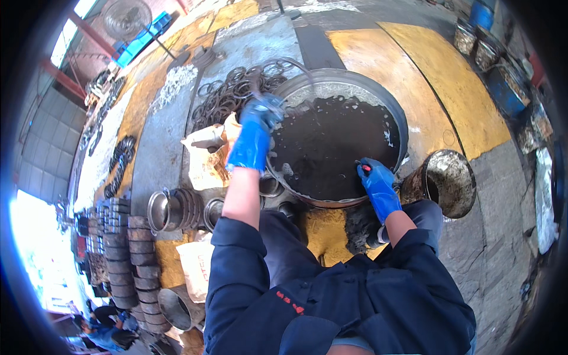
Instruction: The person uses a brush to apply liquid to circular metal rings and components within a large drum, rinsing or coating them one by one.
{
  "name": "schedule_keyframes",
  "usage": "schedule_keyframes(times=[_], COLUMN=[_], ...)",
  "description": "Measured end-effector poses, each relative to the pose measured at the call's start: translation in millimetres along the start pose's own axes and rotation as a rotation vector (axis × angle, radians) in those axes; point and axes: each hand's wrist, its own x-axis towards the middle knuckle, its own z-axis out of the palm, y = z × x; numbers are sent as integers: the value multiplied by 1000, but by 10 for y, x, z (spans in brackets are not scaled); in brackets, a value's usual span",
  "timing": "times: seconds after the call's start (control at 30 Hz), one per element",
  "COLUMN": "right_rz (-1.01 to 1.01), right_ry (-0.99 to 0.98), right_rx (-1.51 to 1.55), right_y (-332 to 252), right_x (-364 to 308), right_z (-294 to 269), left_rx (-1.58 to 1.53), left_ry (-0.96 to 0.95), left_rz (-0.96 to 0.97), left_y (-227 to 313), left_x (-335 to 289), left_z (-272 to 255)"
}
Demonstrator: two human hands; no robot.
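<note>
Both my hands wear blue gloves. My left hand [261,113] is raised over the left rim of a wide round metal tub [402,127]; motion blurs it, and its fingers are closed on a thin dark ring [291,61]. Dark liquid [331,145] with pale foam patches fills the tub. At the tub's near right edge, my right hand [376,177] is closed round a small tool with a red handle end [367,168]; the rest of that tool is hidden. Many dark rings [228,94] lie heaped just beyond my left hand.
An open paper sack [204,165] stands left of the tub, near metal ring-shaped parts [171,210]. A stained bucket [452,183] lies tilted at my right knee. Stacked dark cylinders [118,254] stand at left; a fan [127,21] and blue drums [480,15] are farther off. Another person [106,331] sits lower left.
</note>
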Motion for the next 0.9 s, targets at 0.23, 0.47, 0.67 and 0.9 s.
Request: schedule_keyframes(times=[0.23,0.47,0.67,0.9], right_rz=[57,68,109,130], right_ry=[-39,-127,-508,-607], right_rx=[-11,-177,-240,-220], right_y=[62,230,209,200], right_x=[-9,82,539,590], right_z=[-8,-44,-141,-22], left_rx=[-53,488,749,1282], left_ry=[67,43,-76,-200], left_rz=[-81,-484,-310,-44], left_y=[-408,-1305,-1564,-1966], left_x=[-79,-275,260,1248], left_z=[9,596,917,1286])
